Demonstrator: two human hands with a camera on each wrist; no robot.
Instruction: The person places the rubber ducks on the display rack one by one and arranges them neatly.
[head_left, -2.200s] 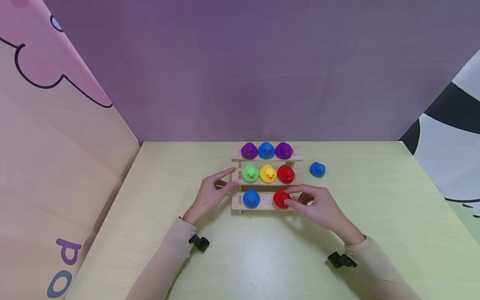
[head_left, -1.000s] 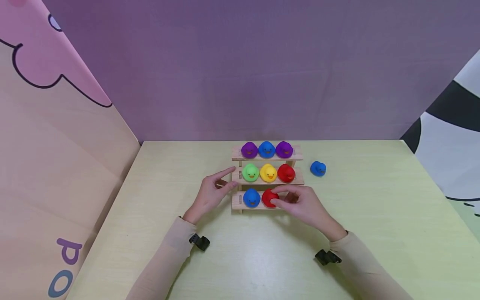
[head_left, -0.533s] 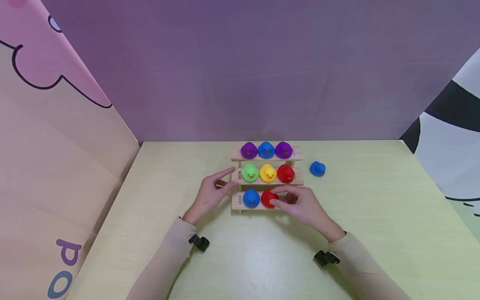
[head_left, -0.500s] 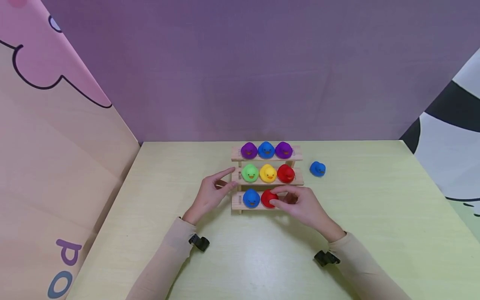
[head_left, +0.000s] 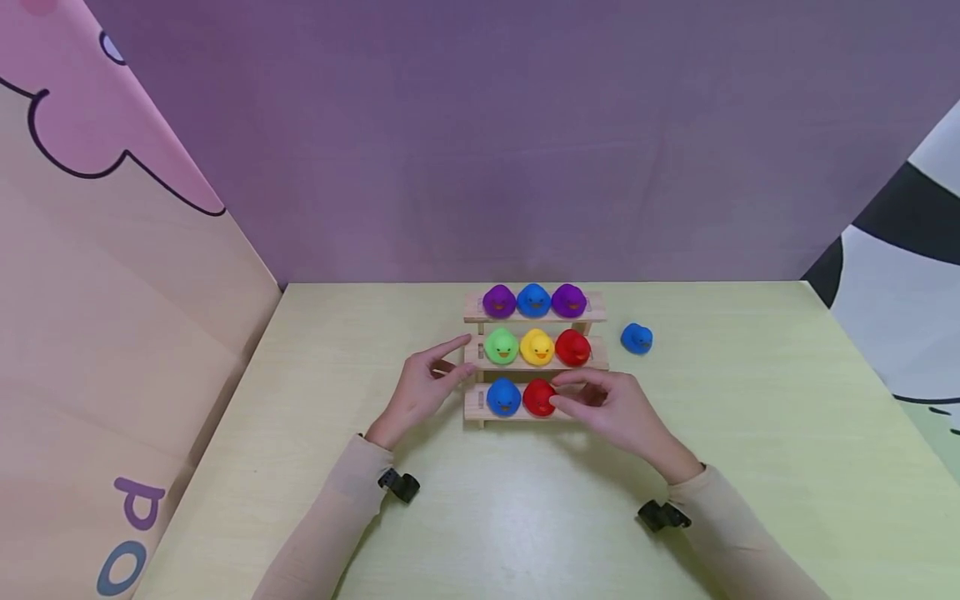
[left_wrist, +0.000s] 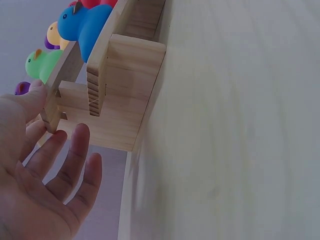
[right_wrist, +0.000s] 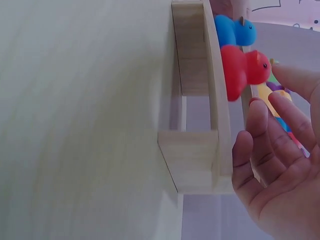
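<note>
A three-tier wooden rack (head_left: 474,408) bears rubber ducks. My left hand (head_left: 423,387) holds the left end of its middle shelf between thumb and index finger; the other fingers hang free in the left wrist view. On the lowest shelf, a blue duck (head_left: 503,397) sits left of a red duck (head_left: 538,398). Just right of that red duck is my right hand (head_left: 618,408), thumb and index finger parted at its side. In the right wrist view the thumb tip is close to the red duck (right_wrist: 237,72); contact is hard to tell.
Green (head_left: 501,346), yellow (head_left: 537,347) and red ducks (head_left: 573,347) line the middle shelf. Above stand a purple duck (head_left: 499,302), a blue duck (head_left: 534,301) and another purple duck (head_left: 568,301). A loose blue duck (head_left: 637,338) lies on the table (head_left: 720,375), right of the rack.
The red duck on the lowest shelf has shifted left, beside the blue one. My right hand has since let go and drawn slightly right. The left hand keeps its place.
</note>
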